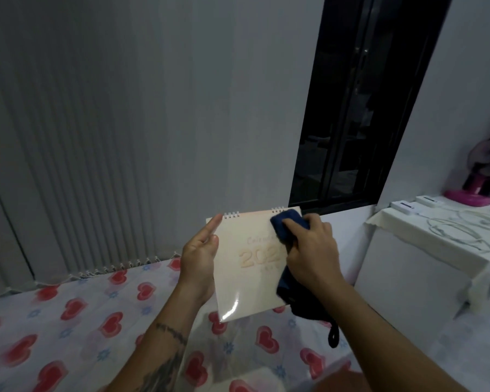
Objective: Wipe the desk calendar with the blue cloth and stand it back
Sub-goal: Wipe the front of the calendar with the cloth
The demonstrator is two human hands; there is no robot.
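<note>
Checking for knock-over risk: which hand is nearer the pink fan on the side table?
Right. The right hand presses the blue cloth on the calendar, on the side toward the pink fan; the left hand grips the calendar's far edge.

Home bedroom — heart-print bedsheet

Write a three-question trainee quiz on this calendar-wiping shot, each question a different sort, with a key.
1. True or false: the desk calendar stands on the heart-print cover.
2. Which hand presses the blue cloth on the calendar? A) left B) right
3. Fill in: the cloth sits near the calendar's ___ right corner, by the spiral binding.

Key: 1 false, it is held in the air by the left hand; 2 B, the right hand; 3 top.
</note>
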